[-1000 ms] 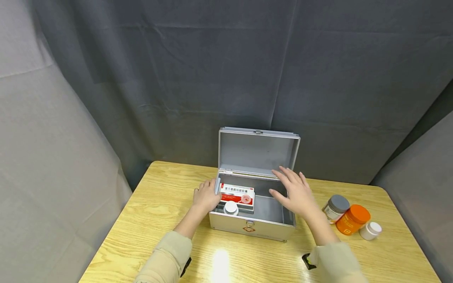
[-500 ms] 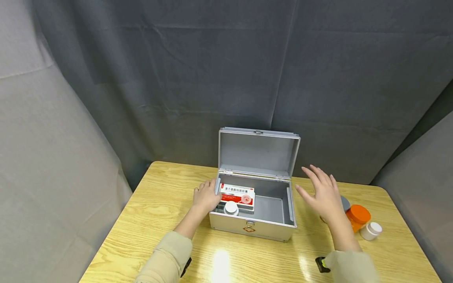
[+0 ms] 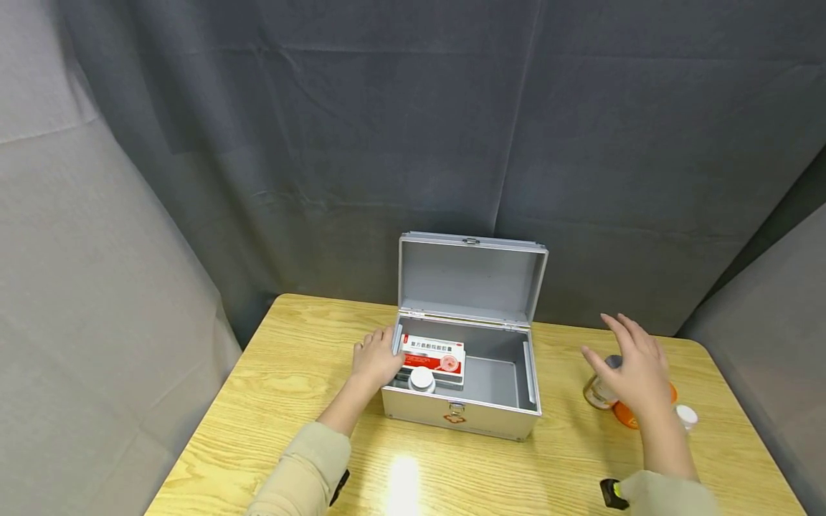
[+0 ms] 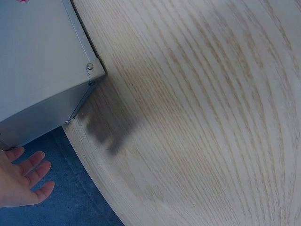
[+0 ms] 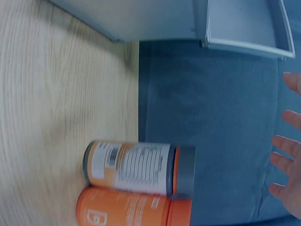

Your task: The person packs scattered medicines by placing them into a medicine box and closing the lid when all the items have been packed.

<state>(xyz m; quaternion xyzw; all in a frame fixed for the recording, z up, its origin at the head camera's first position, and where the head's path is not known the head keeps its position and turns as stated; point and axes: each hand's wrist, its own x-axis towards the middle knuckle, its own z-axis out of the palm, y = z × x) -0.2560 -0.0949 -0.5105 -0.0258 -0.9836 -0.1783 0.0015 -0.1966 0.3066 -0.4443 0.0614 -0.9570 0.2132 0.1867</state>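
An aluminium first-aid box (image 3: 461,424) stands on the table with its lid (image 3: 470,279) raised. My left hand (image 3: 376,360) grips the left wall's top edge, thumb over the rim and other fingers outside. Inside, at the left, a red-and-white medicine carton (image 3: 434,356) lies face up, and a white-capped bottle (image 3: 421,380) stands in front of it. My right hand (image 3: 639,373), fingers spread and holding nothing, is above the containers on the right. A grey-capped supplement bottle (image 5: 136,167) stands against an orange jar (image 5: 124,207); in the head view the hand partly hides both.
A small white bottle (image 3: 687,416) stands right of the orange jar, partly behind my right wrist. The wooden table (image 3: 284,387) meets a dark grey curtain (image 3: 361,179) at the back. Light grey cloth (image 3: 97,287) hangs along the left side.
My right hand has moved right, from over the box's right half to above the bottles, its fingers staying spread. My left hand and the box have stayed put.
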